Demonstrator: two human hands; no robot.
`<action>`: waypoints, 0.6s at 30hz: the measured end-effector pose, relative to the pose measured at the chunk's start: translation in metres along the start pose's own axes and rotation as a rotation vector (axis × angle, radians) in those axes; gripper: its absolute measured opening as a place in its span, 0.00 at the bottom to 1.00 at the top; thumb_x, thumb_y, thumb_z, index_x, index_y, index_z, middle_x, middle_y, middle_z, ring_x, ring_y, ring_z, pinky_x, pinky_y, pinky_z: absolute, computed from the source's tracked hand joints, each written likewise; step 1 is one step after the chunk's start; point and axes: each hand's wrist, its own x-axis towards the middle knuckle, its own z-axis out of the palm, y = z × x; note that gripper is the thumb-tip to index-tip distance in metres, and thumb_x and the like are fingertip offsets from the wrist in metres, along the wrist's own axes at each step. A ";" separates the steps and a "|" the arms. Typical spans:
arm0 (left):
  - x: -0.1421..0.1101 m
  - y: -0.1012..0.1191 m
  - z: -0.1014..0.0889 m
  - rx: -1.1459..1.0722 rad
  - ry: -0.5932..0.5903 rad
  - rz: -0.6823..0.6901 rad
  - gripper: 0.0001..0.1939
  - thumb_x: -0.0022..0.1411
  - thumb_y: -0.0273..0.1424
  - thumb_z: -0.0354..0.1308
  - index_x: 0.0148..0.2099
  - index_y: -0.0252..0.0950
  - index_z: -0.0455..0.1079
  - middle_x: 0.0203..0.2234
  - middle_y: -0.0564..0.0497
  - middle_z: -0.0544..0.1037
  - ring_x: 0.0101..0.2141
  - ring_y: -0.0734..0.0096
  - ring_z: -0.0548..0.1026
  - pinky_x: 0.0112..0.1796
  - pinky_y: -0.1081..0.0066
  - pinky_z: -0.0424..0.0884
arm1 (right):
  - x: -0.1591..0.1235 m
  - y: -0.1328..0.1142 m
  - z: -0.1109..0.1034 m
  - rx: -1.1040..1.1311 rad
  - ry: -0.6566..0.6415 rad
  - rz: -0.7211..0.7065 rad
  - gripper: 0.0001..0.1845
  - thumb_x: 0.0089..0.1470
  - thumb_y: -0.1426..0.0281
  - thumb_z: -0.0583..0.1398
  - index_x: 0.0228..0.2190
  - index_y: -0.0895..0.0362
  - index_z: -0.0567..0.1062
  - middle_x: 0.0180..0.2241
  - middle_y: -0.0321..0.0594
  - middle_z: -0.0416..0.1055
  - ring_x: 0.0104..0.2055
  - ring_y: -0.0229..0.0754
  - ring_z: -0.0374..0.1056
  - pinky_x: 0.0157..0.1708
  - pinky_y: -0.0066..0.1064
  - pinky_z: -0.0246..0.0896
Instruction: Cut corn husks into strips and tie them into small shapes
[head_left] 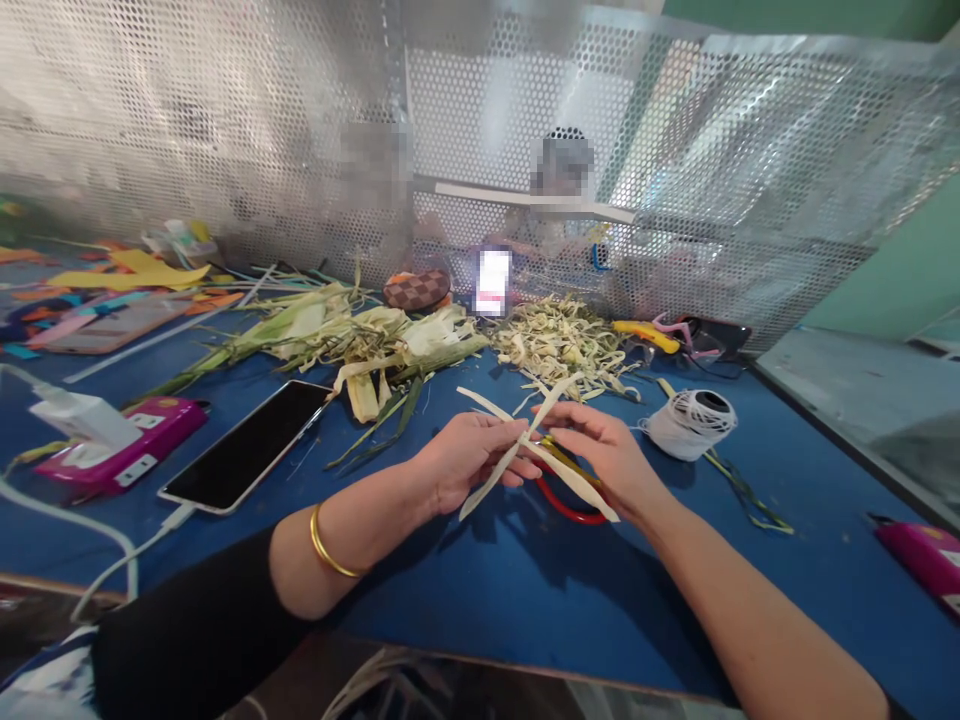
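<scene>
Over the blue table (465,600), my left hand (461,462) and my right hand (604,450) meet and pinch two pale leaf strips (495,480) crossed in an X. The left hand, with a gold bangle on its wrist, holds the crossing from the left. The right hand's fingers press the strips from the right. Beneath the right hand lie scissors with a red handle (566,508), partly hidden by the fingers. A spool of white string (690,420) stands just right of my right hand.
A heap of corn husks (352,340) and a pile of cut strips (559,345) lie behind the hands. A black phone (247,445) on a charging cable and a pink device (124,450) rest at left. Perforated metal screen (675,150) backs the table; people sit beyond it.
</scene>
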 end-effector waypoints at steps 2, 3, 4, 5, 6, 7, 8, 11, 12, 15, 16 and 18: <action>0.000 0.000 -0.001 0.017 -0.011 -0.004 0.14 0.65 0.30 0.51 0.33 0.28 0.75 0.21 0.46 0.78 0.20 0.77 0.75 0.21 0.80 0.68 | -0.002 -0.003 0.000 0.197 -0.011 0.084 0.12 0.47 0.63 0.63 0.34 0.56 0.76 0.30 0.37 0.72 0.33 0.40 0.67 0.36 0.32 0.60; 0.000 -0.001 -0.001 0.032 -0.017 -0.005 0.14 0.64 0.30 0.52 0.33 0.28 0.75 0.22 0.46 0.79 0.21 0.77 0.75 0.21 0.80 0.69 | -0.003 -0.003 0.001 0.266 -0.019 0.109 0.11 0.46 0.62 0.64 0.31 0.56 0.76 0.27 0.35 0.71 0.30 0.38 0.65 0.34 0.30 0.60; 0.001 -0.002 -0.001 0.053 -0.023 -0.001 0.13 0.63 0.31 0.53 0.33 0.28 0.75 0.23 0.46 0.79 0.21 0.77 0.75 0.22 0.80 0.69 | -0.004 -0.002 0.002 0.301 -0.023 0.124 0.11 0.45 0.62 0.65 0.29 0.57 0.75 0.25 0.34 0.69 0.27 0.36 0.64 0.32 0.29 0.59; 0.001 -0.003 -0.001 0.081 -0.027 0.008 0.12 0.62 0.31 0.55 0.33 0.28 0.75 0.24 0.46 0.79 0.21 0.77 0.75 0.22 0.80 0.69 | -0.004 -0.002 0.004 0.305 -0.020 0.134 0.11 0.45 0.62 0.65 0.26 0.57 0.74 0.23 0.33 0.68 0.26 0.35 0.62 0.30 0.29 0.58; 0.002 -0.004 -0.001 0.111 -0.027 0.023 0.10 0.60 0.30 0.57 0.32 0.28 0.75 0.24 0.46 0.79 0.21 0.77 0.75 0.22 0.80 0.68 | -0.005 0.000 0.005 0.288 -0.008 0.144 0.12 0.45 0.61 0.65 0.24 0.58 0.74 0.21 0.32 0.67 0.24 0.35 0.61 0.29 0.28 0.57; 0.002 -0.005 0.000 0.140 -0.021 0.043 0.09 0.59 0.29 0.59 0.32 0.28 0.75 0.24 0.47 0.79 0.20 0.78 0.74 0.21 0.80 0.68 | -0.005 0.001 0.006 0.256 0.014 0.151 0.13 0.45 0.61 0.65 0.22 0.58 0.73 0.20 0.32 0.66 0.24 0.34 0.61 0.28 0.28 0.56; 0.002 -0.006 0.000 0.167 -0.014 0.061 0.08 0.58 0.29 0.59 0.31 0.28 0.75 0.24 0.47 0.79 0.20 0.78 0.74 0.21 0.80 0.67 | -0.005 0.002 0.007 0.218 0.045 0.150 0.14 0.46 0.61 0.65 0.20 0.58 0.72 0.19 0.32 0.66 0.23 0.34 0.60 0.27 0.28 0.55; 0.002 -0.008 0.003 0.225 -0.004 0.076 0.09 0.58 0.29 0.59 0.29 0.28 0.74 0.22 0.47 0.78 0.18 0.78 0.73 0.20 0.79 0.66 | -0.004 0.004 0.010 0.159 0.148 0.123 0.16 0.44 0.60 0.65 0.18 0.58 0.71 0.18 0.33 0.66 0.22 0.35 0.60 0.27 0.29 0.55; 0.001 -0.008 0.003 0.239 -0.009 0.066 0.09 0.58 0.29 0.58 0.29 0.28 0.74 0.21 0.47 0.78 0.18 0.77 0.73 0.20 0.78 0.66 | -0.003 0.004 0.011 0.147 0.174 0.113 0.16 0.44 0.60 0.65 0.17 0.58 0.71 0.17 0.33 0.66 0.22 0.35 0.60 0.27 0.30 0.56; 0.000 -0.006 0.003 0.264 -0.038 0.047 0.09 0.59 0.29 0.58 0.29 0.29 0.74 0.22 0.48 0.78 0.19 0.77 0.74 0.21 0.78 0.67 | -0.002 0.002 0.013 0.103 0.208 0.111 0.16 0.41 0.59 0.65 0.16 0.58 0.70 0.15 0.33 0.66 0.21 0.35 0.60 0.26 0.30 0.56; 0.000 -0.006 0.002 0.268 -0.049 0.046 0.09 0.59 0.29 0.58 0.29 0.29 0.74 0.22 0.48 0.79 0.19 0.76 0.74 0.21 0.78 0.67 | -0.002 0.002 0.014 0.095 0.211 0.118 0.17 0.40 0.59 0.65 0.15 0.57 0.70 0.15 0.33 0.66 0.21 0.35 0.60 0.26 0.31 0.56; 0.000 -0.006 0.001 0.277 -0.074 0.040 0.09 0.58 0.30 0.59 0.28 0.29 0.74 0.21 0.48 0.78 0.19 0.76 0.74 0.22 0.78 0.67 | -0.001 0.002 0.014 0.108 0.223 0.142 0.18 0.39 0.58 0.65 0.15 0.57 0.70 0.15 0.33 0.66 0.20 0.35 0.60 0.25 0.30 0.56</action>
